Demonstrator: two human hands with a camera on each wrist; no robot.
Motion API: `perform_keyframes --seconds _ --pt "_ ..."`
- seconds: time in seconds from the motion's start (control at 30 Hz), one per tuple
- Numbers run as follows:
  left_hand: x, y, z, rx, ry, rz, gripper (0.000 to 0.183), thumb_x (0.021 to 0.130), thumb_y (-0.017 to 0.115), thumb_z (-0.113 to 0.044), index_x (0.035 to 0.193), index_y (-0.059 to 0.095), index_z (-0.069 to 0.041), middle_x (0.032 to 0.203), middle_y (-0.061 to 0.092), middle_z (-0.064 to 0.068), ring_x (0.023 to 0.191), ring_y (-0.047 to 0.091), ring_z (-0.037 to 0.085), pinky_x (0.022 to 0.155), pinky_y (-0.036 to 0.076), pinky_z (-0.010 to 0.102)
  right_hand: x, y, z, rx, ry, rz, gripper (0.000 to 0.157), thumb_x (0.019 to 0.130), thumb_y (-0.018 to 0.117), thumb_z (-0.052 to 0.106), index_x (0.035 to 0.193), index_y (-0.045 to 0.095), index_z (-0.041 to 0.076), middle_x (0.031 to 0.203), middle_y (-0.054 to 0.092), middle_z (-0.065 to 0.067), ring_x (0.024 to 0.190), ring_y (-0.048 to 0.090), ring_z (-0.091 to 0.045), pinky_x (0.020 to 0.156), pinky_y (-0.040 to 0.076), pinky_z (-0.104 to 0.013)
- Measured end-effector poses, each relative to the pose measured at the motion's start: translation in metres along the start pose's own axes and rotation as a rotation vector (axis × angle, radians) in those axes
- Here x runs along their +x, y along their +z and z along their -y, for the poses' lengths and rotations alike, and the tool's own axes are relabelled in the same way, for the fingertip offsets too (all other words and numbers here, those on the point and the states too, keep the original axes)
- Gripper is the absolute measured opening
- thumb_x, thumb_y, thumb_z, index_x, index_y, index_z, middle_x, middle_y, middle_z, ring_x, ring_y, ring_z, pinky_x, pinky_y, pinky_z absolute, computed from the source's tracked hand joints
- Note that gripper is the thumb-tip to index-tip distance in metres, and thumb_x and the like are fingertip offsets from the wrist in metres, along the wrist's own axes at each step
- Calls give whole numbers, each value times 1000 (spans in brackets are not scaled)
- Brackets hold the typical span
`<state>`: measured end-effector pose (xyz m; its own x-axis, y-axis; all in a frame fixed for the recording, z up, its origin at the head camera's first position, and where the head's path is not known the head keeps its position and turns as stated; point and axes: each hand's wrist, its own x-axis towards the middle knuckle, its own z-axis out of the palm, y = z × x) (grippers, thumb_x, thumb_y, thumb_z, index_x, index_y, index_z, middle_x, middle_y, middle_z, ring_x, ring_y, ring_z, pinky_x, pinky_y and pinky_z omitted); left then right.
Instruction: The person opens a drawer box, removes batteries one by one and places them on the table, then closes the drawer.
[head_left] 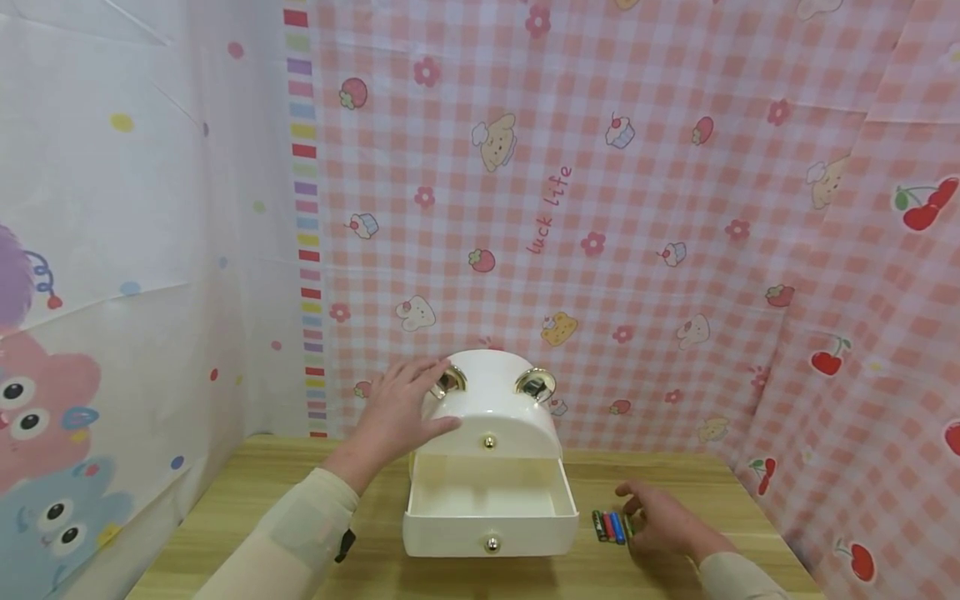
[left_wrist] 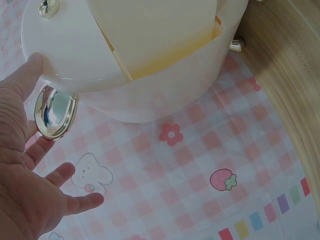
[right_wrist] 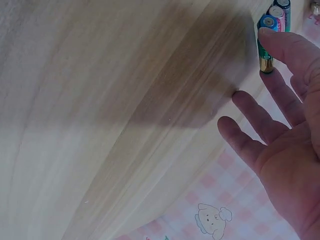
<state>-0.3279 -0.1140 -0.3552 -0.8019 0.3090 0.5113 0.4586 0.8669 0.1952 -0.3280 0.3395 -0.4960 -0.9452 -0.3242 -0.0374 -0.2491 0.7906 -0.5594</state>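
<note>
Plainly, the right hand (head_left: 663, 521) is the nearer one to the batteries: its thumb and one finger pinch the green battery (right_wrist: 265, 59), seemingly by its two ends, while its other fingers reach out loosely. That battery lies just left of the palm, at the fingertips, on the wooden table (head_left: 367, 542); its long axis runs roughly front to back, much like those of the blue battery (head_left: 617, 528), the red battery (head_left: 609, 526) and the dark battery (head_left: 600, 527) lined up side by side to its left. Farther left along the same line stands the pulled-out drawer (head_left: 450, 537) of the white box (head_left: 487, 379), its opening facing up, so the row sits between the drawer and the right hand. Across the box, the left hand (head_left: 393, 412) is well apart from the batteries; its fingers are spread, gripping nothing, with the thumb touching the box front beside a gold-rimmed eye (left_wrist: 56, 112). As for writing, the checked cloth (head_left: 645, 183) reads "luck life"; the battery labels are too small to make out, and no brand can be read.
</note>
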Motion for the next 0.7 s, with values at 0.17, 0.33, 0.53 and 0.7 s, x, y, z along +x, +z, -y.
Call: perform_keyframes --seconds 0.17,0.33,0.53,0.7 --pt "0 0 0 3 -1 2 92 87 84 -58 162 48 -17 162 52 10 150 45 38 117 41 70 0 -1 2 -4 -16 3 72 68 84 -11 135 59 -3 115 75 -16 109 70 -39 96 59 -63" --pt "0 -2 -1 1 -2 3 93 87 84 -58 162 48 -17 163 52 10 150 45 38 118 41 70 -1 -1 3 -6 -43 2 73 67 83 -12 135 59 -3 114 75 -17 106 71 -39 93 60 -63" --pt "0 -2 -2 -10 -1 7 92 87 84 -57 162 48 -17 163 51 10 150 45 38 119 39 70 0 1 1 -28 -47 0 75 66 84 -11 136 59 -2 114 75 -17 106 71 -37 93 60 -63" --pt "0 -2 -1 -3 1 6 92 88 83 -58 162 48 -17 163 52 10 150 46 38 118 40 71 0 2 2 -32 -17 -2 76 66 85 -11 137 60 0 115 74 -16 109 70 -38 95 58 -64"
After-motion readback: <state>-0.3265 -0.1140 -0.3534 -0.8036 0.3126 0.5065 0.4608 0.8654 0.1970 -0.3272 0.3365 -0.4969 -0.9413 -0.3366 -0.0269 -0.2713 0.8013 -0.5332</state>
